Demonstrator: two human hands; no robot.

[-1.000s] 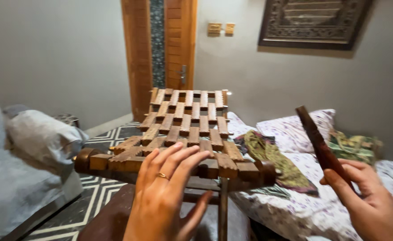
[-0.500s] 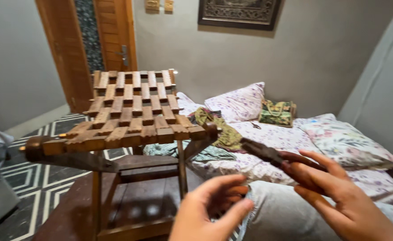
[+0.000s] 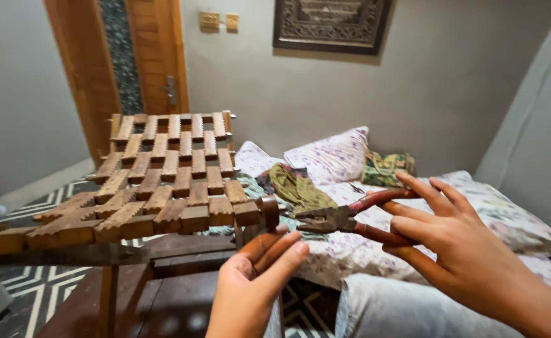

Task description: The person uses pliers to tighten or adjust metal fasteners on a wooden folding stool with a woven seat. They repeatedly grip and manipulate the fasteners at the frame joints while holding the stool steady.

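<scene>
Right hand [image 3: 457, 250] now grips red-handled pliers [image 3: 350, 217], nose nearer the woven wooden-slat stool [image 3: 169, 181]; left hand [image 3: 257, 275] raised, open.

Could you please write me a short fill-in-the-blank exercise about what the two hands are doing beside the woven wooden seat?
1. The right hand holds a pair of pliers by its ____ handles.
2. The nose of the pliers points toward the rounded corner post of the woven wooden seat, on the ____ side of the picture.
3. The left hand is open and holds ____.
4. Behind the seat lies a bed with a ____-patterned pillow.

Missing words: red; left; nothing; floral
</scene>
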